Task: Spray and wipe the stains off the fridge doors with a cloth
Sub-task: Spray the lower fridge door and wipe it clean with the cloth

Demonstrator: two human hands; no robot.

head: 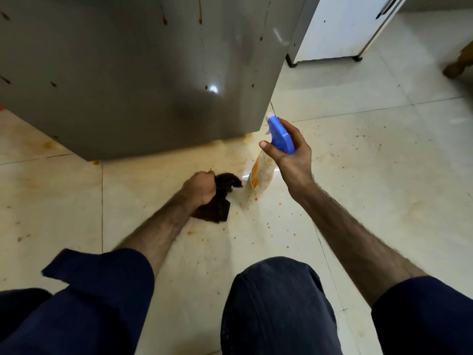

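The grey fridge door (128,73) fills the upper left, marked with reddish-brown drips and specks near its top and right side. My right hand (291,155) grips a spray bottle (261,172) by its blue trigger head, nozzle pointing toward the door's lower right corner. The bottle's clear body with an orange label hangs below my hand. My left hand (199,187) is clenched on a dark brown cloth (220,201), low by the floor, just in front of the door's bottom edge.
The pale tiled floor (371,162) is spotted with orange-red specks and smears around the fridge base. A white appliance (337,26) stands at the upper right. My knees in dark blue trousers fill the bottom. A brown wooden leg (458,65) shows at the right edge.
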